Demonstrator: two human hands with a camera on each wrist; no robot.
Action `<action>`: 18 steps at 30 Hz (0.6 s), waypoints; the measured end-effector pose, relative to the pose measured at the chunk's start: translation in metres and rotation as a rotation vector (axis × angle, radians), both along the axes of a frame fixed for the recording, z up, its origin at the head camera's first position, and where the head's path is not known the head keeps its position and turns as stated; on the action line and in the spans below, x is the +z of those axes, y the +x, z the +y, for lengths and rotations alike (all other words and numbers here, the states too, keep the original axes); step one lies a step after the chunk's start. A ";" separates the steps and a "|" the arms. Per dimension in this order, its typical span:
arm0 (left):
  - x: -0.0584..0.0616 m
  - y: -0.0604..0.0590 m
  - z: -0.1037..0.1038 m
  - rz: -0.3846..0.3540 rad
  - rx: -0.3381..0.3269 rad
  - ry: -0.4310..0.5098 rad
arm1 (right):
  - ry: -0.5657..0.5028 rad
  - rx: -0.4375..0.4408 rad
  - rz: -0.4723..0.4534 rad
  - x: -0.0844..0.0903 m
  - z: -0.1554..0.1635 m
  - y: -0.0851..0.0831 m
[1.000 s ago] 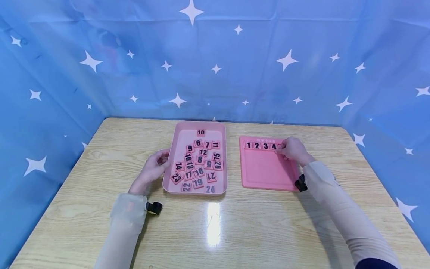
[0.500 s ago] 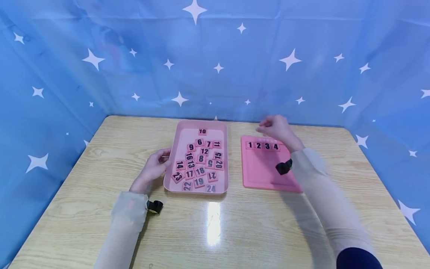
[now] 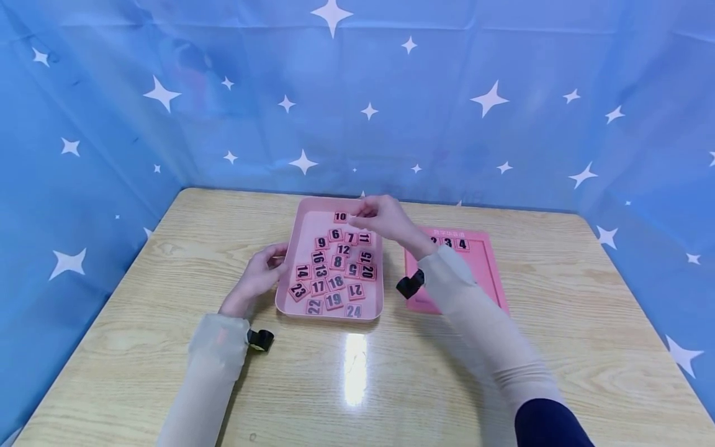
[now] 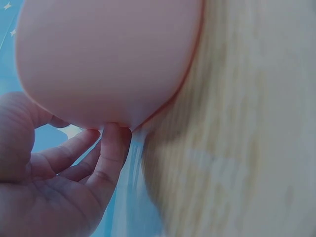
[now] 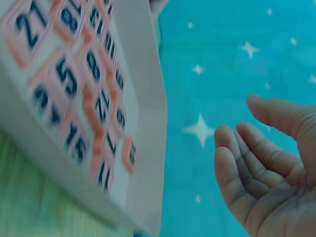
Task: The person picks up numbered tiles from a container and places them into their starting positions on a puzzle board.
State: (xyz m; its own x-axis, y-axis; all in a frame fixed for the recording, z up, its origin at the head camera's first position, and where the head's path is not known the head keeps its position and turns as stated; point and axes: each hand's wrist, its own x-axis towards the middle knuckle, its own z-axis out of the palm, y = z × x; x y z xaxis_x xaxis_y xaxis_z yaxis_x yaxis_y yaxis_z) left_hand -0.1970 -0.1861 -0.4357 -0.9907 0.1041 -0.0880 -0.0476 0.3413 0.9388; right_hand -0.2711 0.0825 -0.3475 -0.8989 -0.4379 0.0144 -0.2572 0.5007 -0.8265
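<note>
- Head view: the pink tray [image 3: 329, 211] sits on the wooden bench [image 3: 167, 347] and holds a loose scatter of numbered tiles [image 3: 335, 273], with tile 10 [image 3: 340, 217] near its far rim.
- The right hand [image 3: 382, 218] hovers above the tray's far right corner, just beside tile 10, fingers loosely bent and holding nothing that can be seen.
- The left hand [image 3: 259, 276] rests at the tray's left wall, fingers relaxed and touching the rim.
- To the right of the tray lies the pink board [image 3: 491, 267], partly covered by the right sleeve; tiles 3 and 4 [image 3: 455, 243] show in its top row (the tiles to their left are hidden or cut off by the wrist).
- Left wrist view: the left hand [image 4: 59, 173] lies open under the tray's outer wall [image 4: 108, 59], one fingertip [image 4: 116, 136] touching the wall's lower edge.
- Right wrist view: the right hand [image 5: 266, 163] is open and empty, fingers slightly curved, apart from the tray [image 5: 143, 123] to its left; the tiles [image 5: 69, 79] inside the tray are blurred, though 5 and 21 can be read.
</note>
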 end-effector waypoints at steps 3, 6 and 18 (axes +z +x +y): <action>-0.001 0.000 0.000 0.005 0.000 0.005 | -0.024 0.028 -0.010 -0.002 -0.010 0.005; -0.001 -0.001 0.000 0.012 -0.001 -0.002 | -0.044 0.044 -0.022 -0.007 -0.013 0.009; -0.001 0.000 0.001 0.005 -0.006 -0.001 | -0.108 0.029 -0.054 -0.010 -0.007 0.020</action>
